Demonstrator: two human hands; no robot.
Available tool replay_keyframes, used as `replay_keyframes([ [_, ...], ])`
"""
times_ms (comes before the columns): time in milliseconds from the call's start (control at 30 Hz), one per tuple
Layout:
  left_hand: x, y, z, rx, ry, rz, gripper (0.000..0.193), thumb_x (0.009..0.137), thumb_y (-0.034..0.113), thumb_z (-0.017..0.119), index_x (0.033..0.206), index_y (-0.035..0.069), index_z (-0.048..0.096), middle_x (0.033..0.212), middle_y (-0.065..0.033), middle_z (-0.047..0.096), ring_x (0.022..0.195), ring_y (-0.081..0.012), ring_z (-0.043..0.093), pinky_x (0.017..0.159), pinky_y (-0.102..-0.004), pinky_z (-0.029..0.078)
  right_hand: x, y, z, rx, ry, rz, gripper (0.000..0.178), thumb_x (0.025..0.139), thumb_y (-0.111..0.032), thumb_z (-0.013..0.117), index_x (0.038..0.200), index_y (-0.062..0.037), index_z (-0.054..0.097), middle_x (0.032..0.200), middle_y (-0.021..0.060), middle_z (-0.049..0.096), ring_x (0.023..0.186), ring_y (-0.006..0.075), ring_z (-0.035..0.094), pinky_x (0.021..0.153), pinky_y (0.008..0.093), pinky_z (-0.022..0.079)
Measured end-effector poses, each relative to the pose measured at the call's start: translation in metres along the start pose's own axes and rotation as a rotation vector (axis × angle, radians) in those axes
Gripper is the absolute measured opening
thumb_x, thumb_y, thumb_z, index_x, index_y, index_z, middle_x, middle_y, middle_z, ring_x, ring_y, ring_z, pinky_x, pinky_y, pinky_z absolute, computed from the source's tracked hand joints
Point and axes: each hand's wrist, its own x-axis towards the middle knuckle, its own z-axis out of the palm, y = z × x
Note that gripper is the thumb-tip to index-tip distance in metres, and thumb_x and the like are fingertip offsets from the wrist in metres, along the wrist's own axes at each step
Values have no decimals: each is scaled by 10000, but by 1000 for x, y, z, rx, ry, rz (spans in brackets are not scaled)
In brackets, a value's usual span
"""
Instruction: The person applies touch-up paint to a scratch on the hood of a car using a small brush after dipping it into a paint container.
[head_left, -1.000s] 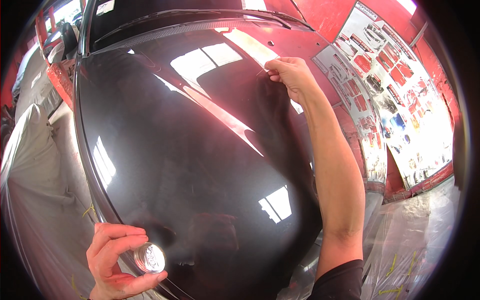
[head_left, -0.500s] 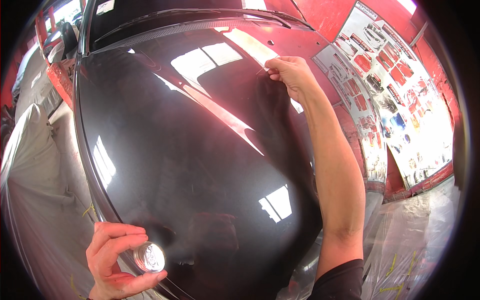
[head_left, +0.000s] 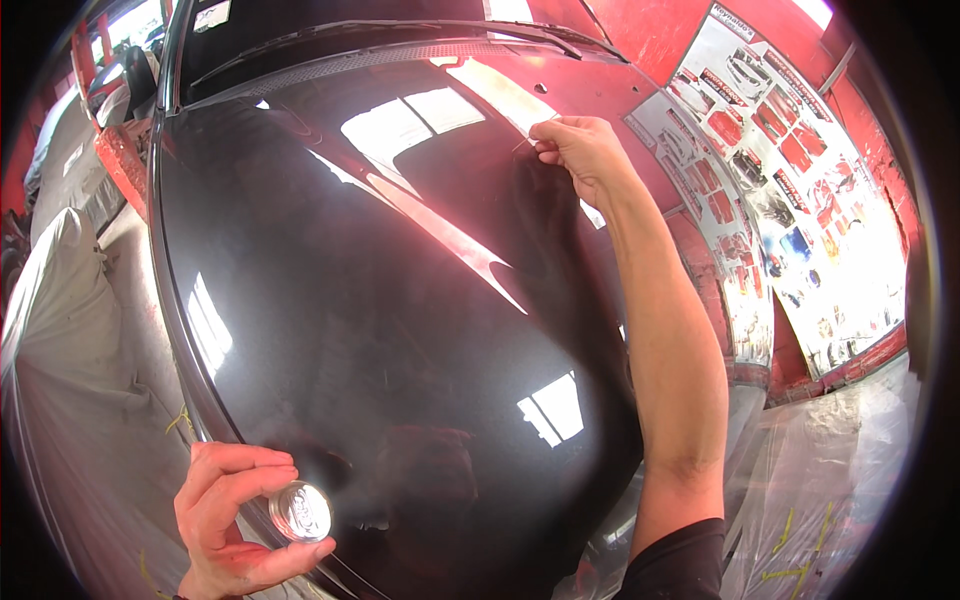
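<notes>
A small round metal container point(head_left: 303, 511), its shiny face bright with glare, is in my left hand point(head_left: 228, 525). The fingers and thumb grip its edge, over the near left edge of a glossy black car hood point(head_left: 350, 300). My right hand point(head_left: 580, 150) is reached out to the far right part of the hood, its thumb and fingertips pinched together. A very thin pointed tool point(head_left: 522, 145) juts from that pinch toward the paint. Most of it is hidden by the fingers, and whether its tip touches the surface I cannot tell.
Wiper arms point(head_left: 400, 22) lie below the windshield beyond the hood. Plastic sheeting point(head_left: 800, 500) hangs low on the right, and a pale cover point(head_left: 75, 330) drapes something on the left. A poster with car pictures point(head_left: 790, 170) is on the red wall.
Almost nothing differs. The metal container and my left hand have shifted very slightly; my right hand keeps its place over the hood.
</notes>
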Motion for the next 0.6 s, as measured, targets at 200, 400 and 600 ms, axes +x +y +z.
replay_keyframes([
  [200,2,2,2,-17,8,-14,531,558,351,882,940,35,694,972,-122,651,842,-221,628,706,-324,500,-2,-1,-2,8,3,-6,124,848,-79,714,851,45,703,804,64,662,713,111,603,667,219,498],
  [400,2,0,4,-50,2,-26,511,560,312,876,949,35,694,978,-124,649,850,-218,632,701,-317,508,0,3,1,29,19,-6,120,820,-92,717,834,27,706,780,62,657,705,125,601,653,249,487],
  [600,1,1,5,-54,11,-27,504,561,300,874,948,33,694,978,-125,650,846,-220,633,699,-314,511,-3,3,2,27,2,3,137,849,-86,716,866,50,707,805,68,658,733,122,613,691,244,510],
])
